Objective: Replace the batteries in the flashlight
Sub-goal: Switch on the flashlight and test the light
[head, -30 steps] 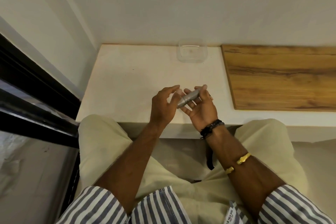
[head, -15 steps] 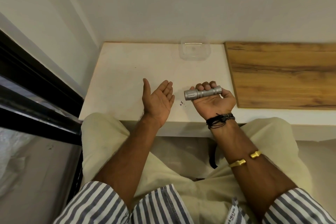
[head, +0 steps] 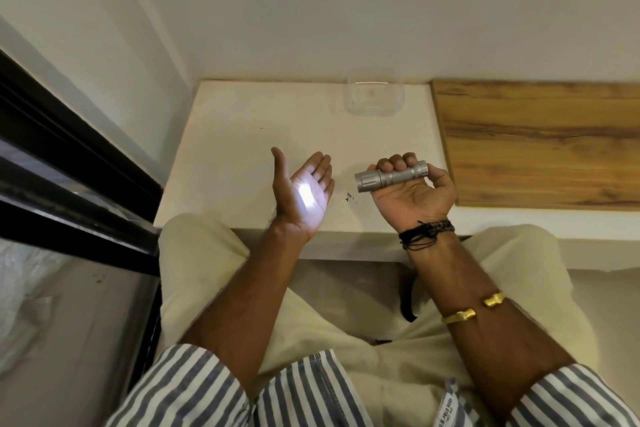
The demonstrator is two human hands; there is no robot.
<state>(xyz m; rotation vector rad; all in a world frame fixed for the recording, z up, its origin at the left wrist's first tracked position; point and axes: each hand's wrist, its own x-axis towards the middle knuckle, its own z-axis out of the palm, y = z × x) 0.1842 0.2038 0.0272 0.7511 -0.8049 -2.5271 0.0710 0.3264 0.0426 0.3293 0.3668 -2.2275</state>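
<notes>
A small silver flashlight lies across the fingers of my right hand, held palm up over the white table, its head pointing left. The flashlight is lit: a bright white spot falls on the palm of my left hand. That hand is open, palm facing right, fingers together and thumb up, a short gap left of the flashlight's head. No loose batteries are visible.
A clear plastic container stands at the back of the table by the wall. A wooden board lies on the right part of the table. A few small dark specks lie between my hands. A black window frame runs along the left.
My hands have parted. The right hand now holds the flashlight level with its head to the left, the left hand has opened beside it, and a light spot has appeared on the left palm.
</notes>
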